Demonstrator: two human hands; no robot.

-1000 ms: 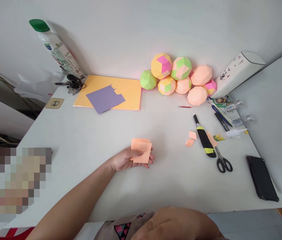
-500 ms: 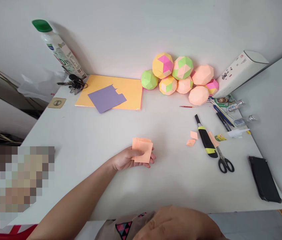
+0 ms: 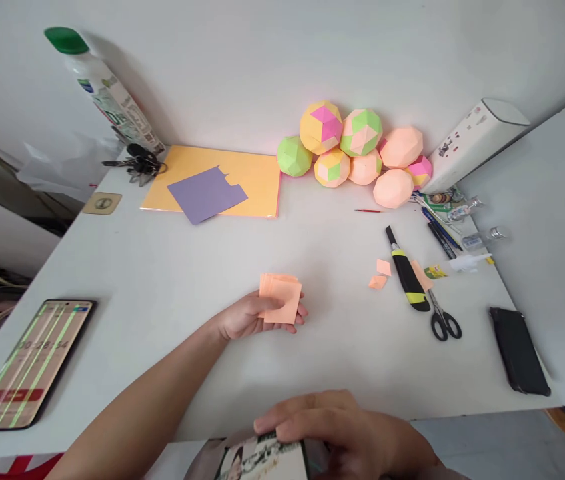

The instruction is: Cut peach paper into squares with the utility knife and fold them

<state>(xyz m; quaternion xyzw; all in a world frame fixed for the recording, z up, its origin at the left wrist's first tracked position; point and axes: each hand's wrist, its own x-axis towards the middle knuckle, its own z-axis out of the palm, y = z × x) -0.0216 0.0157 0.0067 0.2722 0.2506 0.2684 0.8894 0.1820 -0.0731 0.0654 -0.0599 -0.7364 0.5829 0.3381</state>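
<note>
My left hand [image 3: 249, 315] is closed on a small stack of peach paper squares [image 3: 285, 301], fanned a little, thumb on top and fingers beneath. It is above the middle of the white table. At the bottom edge, near my lap, my right hand [image 3: 347, 427] has its fingers bent over the edge of a flat thing with a printed picture [image 3: 265, 461]. That thing is cut off by the frame, so its kind is unclear. Two small folded peach pieces [image 3: 377, 282] lie to the right of the stack, beside a black and yellow cutter [image 3: 409, 277].
Faceted paper balls [image 3: 329, 167] are grouped at the back by the wall. Yellow sheets [image 3: 262, 187] with a purple paper [image 3: 207, 197] lie back left. Scissors [image 3: 445, 325], a glue bottle [image 3: 455, 265] and a black case [image 3: 519, 350] are right; a phone [image 3: 32, 367] is left.
My right hand has risen slightly at the bottom edge, and a printed flat thing now shows under its fingers. My left hand keeps the paper stack. The view has shifted slightly.
</note>
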